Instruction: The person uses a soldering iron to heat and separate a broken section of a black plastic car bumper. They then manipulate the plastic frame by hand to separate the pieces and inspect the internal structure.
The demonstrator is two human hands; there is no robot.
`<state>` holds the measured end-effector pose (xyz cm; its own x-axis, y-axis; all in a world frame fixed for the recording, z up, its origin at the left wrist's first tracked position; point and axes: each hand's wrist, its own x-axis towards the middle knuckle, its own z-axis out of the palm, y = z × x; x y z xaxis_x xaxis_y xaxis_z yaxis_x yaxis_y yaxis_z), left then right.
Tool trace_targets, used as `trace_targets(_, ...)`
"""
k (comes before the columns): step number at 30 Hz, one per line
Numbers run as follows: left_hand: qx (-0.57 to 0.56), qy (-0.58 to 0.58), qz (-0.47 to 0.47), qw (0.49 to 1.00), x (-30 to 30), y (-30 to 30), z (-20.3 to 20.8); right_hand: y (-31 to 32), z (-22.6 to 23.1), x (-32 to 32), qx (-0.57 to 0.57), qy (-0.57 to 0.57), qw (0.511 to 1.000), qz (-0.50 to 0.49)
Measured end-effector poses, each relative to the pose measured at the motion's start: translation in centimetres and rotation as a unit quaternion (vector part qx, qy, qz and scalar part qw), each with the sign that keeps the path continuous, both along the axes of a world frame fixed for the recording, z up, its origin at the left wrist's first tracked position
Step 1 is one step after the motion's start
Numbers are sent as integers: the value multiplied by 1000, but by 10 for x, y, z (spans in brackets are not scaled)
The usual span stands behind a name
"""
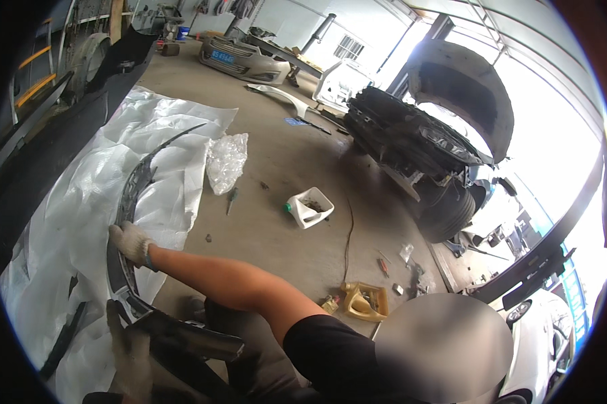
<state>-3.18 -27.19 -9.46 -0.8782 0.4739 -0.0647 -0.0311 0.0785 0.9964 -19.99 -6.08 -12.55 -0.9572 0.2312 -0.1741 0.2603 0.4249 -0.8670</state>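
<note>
A long, curved black plastic car trim piece (130, 198) lies over silvery white foam sheeting (81, 202) at the left. My right hand (132, 244), in a pale knitted glove, is closed around the middle of its curve. Below it, my left hand (130, 347), gloved too and slightly blurred, grips the trim beside its angular corner. From that corner a wider black section (196, 337) runs right, across my dark-trousered legs. The undersides of both hands are hidden.
A white cut-open jug (311, 207) and a yellowish cut-open container (365, 301) hold small parts. Clear plastic wrap (227, 161) and a screwdriver (231, 200) lie by the sheeting. A dismantled car with raised hood (462, 87) stands right; a bumper (239, 59) lies farther back.
</note>
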Motion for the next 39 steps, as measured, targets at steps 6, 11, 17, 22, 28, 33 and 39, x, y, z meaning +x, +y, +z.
trace_targets(6, 22, -3, 52, 998, -1, 5, 5, -4, -4, -14, -1, -18, 998, 67)
trace_targets(11, -34, 9, 66, 997, 5, -17, 1, -11, -54, -44, 430, 39, 842, 322)
trace_targets(17, -92, 61, -6, 994, 2, -29, 12, 30, -61, -10, 196, 157, 958, 137)
trace_targets(22, -76, 138, -11, 987, 3, -5, -7, 47, -67, -20, -9, 121, 986, 118)
trace_targets(28, -120, 69, -25, 990, 2, -9, 9, 36, -50, -6, 20, 167, 976, 138)
trace_targets(33, -108, 115, -13, 987, 3, -9, -1, 30, -41, -3, 3, 161, 978, 130)
trace_targets(39, -110, 117, -13, 987, 2, -10, -1, 18, -22, 6, -71, 128, 982, 123)
